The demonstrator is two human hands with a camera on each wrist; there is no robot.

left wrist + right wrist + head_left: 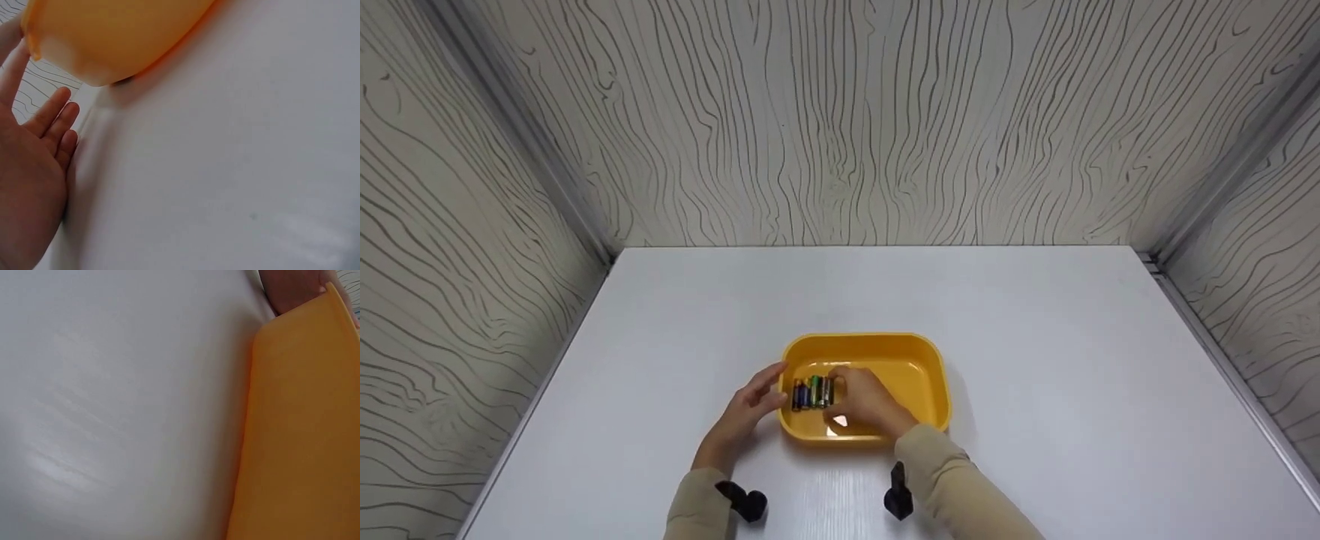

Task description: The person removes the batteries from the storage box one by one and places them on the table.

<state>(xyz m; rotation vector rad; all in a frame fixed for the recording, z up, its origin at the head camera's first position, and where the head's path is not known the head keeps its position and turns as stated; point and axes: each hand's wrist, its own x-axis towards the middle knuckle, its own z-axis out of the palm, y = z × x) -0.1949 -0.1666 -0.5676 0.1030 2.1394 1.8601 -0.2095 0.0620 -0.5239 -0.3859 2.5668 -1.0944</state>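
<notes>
A yellow plastic tray sits on the white table. Inside it, toward the left end, several small batteries stand side by side in a row, with blue, green and dark wrappers. My right hand reaches into the tray, thumb and forefinger curled at the two ends of the rightmost battery. At the tray's left wall is my left hand, its fingertips right at the rim. In the left wrist view, that hand's fingers are extended beside the tray. The right hand's fingers are out of sight in the right wrist view.
The white tabletop surrounds the tray, with wood-grain panels behind and at both sides. Black wrist devices sit at both beige sleeves, close to the tray's front side.
</notes>
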